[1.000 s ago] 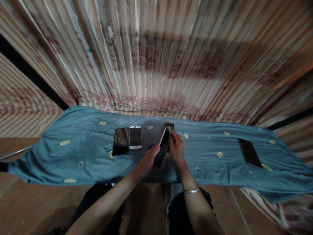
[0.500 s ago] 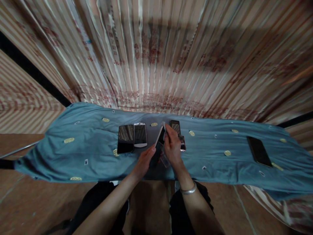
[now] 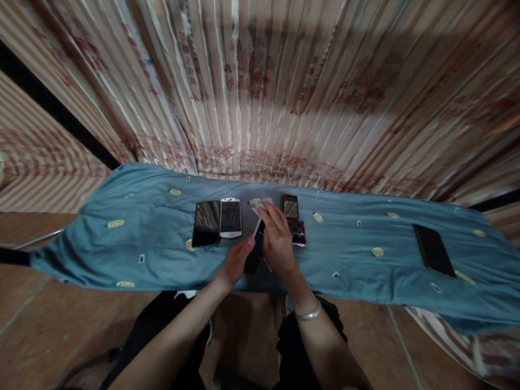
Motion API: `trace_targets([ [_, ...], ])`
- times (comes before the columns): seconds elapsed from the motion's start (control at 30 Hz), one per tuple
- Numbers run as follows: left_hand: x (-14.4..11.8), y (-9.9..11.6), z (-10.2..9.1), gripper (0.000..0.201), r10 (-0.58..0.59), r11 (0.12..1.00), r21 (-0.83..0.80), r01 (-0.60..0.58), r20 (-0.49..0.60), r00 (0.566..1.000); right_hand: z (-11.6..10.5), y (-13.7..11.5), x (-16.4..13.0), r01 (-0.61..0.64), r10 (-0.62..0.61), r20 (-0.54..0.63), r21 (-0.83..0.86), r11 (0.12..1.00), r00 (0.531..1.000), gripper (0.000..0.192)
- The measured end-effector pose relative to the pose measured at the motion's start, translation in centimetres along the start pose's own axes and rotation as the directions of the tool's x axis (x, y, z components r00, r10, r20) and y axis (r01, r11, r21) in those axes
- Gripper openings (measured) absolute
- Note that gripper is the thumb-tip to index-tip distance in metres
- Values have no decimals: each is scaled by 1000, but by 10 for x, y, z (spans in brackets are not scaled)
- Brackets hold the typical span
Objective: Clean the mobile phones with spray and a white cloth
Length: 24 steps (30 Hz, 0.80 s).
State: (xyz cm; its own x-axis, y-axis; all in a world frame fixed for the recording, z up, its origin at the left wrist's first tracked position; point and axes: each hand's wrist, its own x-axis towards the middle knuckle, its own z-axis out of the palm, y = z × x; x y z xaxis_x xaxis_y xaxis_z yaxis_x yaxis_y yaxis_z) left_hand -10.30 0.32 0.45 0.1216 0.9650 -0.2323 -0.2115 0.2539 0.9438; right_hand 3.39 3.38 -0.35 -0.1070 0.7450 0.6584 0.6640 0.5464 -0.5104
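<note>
Nearest the camera, the person's dark-clothed knees are showing, and a silver bracelet [image 3: 307,313] is sitting on the right wrist. Both hands are meeting over the tabletop's blue cloth [image 3: 357,271] near its front edge. Left hand [image 3: 235,261] is gripping the lower end of a dark phone [image 3: 252,259], fingers clamped on it. Right hand [image 3: 277,238] is covering the phone's upper part, fingers pinched on a pale strip [image 3: 257,215] at its top. Just beyond, a black phone [image 3: 206,222] and a white phone [image 3: 231,217] are lying side by side, touching. Two small phones [image 3: 294,218] are lying right of the hands. Far right, another black phone [image 3: 434,250] is lying well apart. Striped curtain [image 3: 260,81] is hanging behind.
</note>
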Motion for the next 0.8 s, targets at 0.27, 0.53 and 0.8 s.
trace_targets([
  [0.27, -9, -1, 10, 61, -101, 982, -164, 98, -7, 995, 2, 7, -1, -99, 101, -19, 72, 992, 995, 59],
  [0.53, -8, 9, 10, 34, -207, 907, -369, 204, 31, 978, 2, 16, -10, -211, 212, -13, 80, 974, 977, 58],
  [0.8, 4, 8, 13, 39, -176, 877, -444, 186, 64, 982, 2, 7, -19, -106, 105, 39, 25, 994, 994, 59],
])
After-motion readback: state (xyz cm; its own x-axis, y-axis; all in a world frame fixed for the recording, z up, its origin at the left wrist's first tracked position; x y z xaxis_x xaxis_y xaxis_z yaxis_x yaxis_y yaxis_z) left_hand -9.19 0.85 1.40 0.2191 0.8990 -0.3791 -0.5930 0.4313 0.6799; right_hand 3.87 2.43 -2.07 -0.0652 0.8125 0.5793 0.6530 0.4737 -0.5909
